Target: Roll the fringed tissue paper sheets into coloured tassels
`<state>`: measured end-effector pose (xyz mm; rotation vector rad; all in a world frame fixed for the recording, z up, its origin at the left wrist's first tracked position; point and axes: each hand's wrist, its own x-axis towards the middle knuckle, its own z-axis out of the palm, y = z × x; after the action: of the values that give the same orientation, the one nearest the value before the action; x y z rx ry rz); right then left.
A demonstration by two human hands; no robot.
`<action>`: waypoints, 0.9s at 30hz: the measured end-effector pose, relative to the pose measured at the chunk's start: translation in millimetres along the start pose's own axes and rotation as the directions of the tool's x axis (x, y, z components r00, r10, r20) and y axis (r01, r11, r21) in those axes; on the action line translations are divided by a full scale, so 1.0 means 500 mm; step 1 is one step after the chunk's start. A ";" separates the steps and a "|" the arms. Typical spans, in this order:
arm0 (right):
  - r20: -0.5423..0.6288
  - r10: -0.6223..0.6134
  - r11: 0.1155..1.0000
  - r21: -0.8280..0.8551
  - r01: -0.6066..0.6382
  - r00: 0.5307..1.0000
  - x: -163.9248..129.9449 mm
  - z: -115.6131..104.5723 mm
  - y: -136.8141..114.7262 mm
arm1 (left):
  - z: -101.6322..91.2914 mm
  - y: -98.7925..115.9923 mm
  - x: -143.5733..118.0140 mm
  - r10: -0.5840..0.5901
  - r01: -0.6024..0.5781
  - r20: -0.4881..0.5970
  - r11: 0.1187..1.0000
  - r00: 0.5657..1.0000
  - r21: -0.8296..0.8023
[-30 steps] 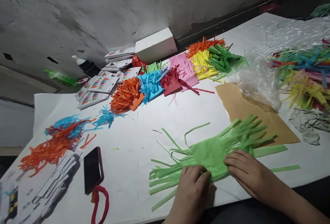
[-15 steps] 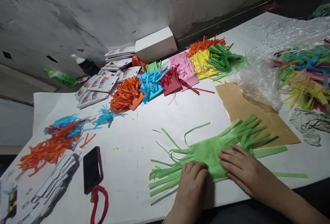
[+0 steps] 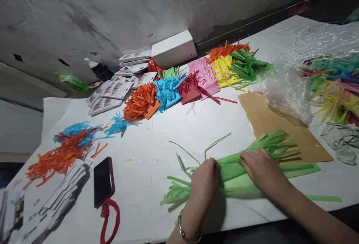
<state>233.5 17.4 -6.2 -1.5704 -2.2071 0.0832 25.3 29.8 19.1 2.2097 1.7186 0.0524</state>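
Note:
A light green fringed paper sheet (image 3: 230,171) lies near the table's front edge, its middle rolled into a tube with cut strips fanning out at both ends. My left hand (image 3: 203,184) presses on the roll's left part, fingers curled over it. My right hand (image 3: 259,169) lies on the roll's right part, fingers spread toward the right-hand fringe (image 3: 276,143). A loose green strip (image 3: 325,198) lies on the table by my right forearm.
A brown paper sheet (image 3: 260,118) lies right of centre. Fringed papers in orange, blue, red, pink, yellow and green (image 3: 193,83) line the back. A plastic bag of coloured strips (image 3: 328,79) sits right. A phone (image 3: 103,180), card packs (image 3: 112,90) and a white box (image 3: 174,49) are left and behind.
The flat green sheet has been rolled away from me into a tube. Both hands moved forward with it, and the fringes have bunched at each end.

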 end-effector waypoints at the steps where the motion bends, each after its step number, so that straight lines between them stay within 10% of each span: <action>1: -0.014 0.010 1.000 -0.028 -0.010 1.000 0.002 -0.003 -0.002 | -0.002 0.001 0.005 -0.009 0.009 0.005 1.000 1.000 0.000; 4: -0.085 -0.023 0.997 -0.069 0.017 0.996 -0.005 -0.020 -0.012 | 0.000 0.004 0.012 -0.015 0.015 0.013 1.000 1.000 -0.008; 9: -0.141 -0.399 0.911 0.053 0.409 0.906 -0.029 -0.027 -0.031 | 0.012 -0.002 0.015 0.022 -0.023 -0.026 0.999 0.999 -0.036; 17: -0.173 -0.352 0.929 0.061 0.366 0.920 -0.035 -0.006 -0.027 | -0.030 -0.023 -0.026 0.262 -0.269 -0.283 0.963 0.923 0.013; 20: -0.176 -0.320 0.935 0.101 0.341 0.931 -0.037 -0.010 -0.028 | -0.029 -0.002 -0.043 0.499 -0.477 -0.204 0.866 0.842 0.149; 27: -0.151 -0.343 0.936 0.034 0.352 0.927 -0.045 -0.008 -0.034 | -0.001 -0.004 -0.036 0.555 -0.518 -0.203 0.830 0.807 0.209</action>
<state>226.2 -10.0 -4.4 -1.0946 -2.3066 -0.0661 18.4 13.5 22.3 2.8437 1.1664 0.3789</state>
